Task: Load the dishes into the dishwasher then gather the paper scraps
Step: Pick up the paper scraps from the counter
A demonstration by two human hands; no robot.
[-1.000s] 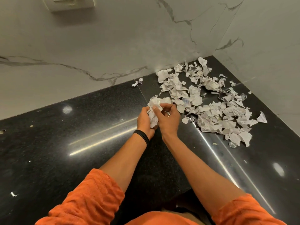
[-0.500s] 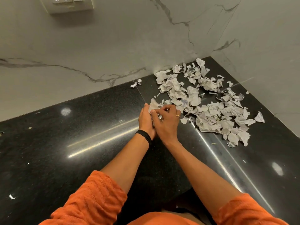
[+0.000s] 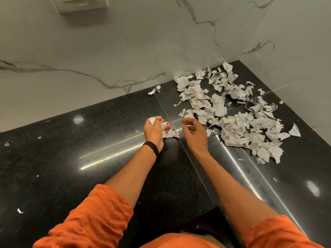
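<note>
A polished black granite countertop [image 3: 71, 158], speckled and glossy with light glare, runs into a corner formed by two white marble-veined walls [image 3: 116, 47]. A pale switch plate [image 3: 83, 4] sits on the back wall at the upper left. Thin seams cross the stone.

The paper scraps [image 3: 236, 122], torn and crumpled, lie spread across the counter's far right corner, reaching the back wall. Two small stray pieces [image 3: 154, 90] lie apart near the wall's foot, and crumbs dot the left side.

The left hand [image 3: 154, 131], with a black wristband [image 3: 151, 148], curls its fingers round a crumpled wad of scraps [image 3: 171, 133], resting on the counter. Just beside it, the right hand [image 3: 195, 136] hovers at the heap's near edge, fingers loosely bent and holding nothing visible. Orange sleeves [image 3: 93, 217] fill the foreground.
</note>
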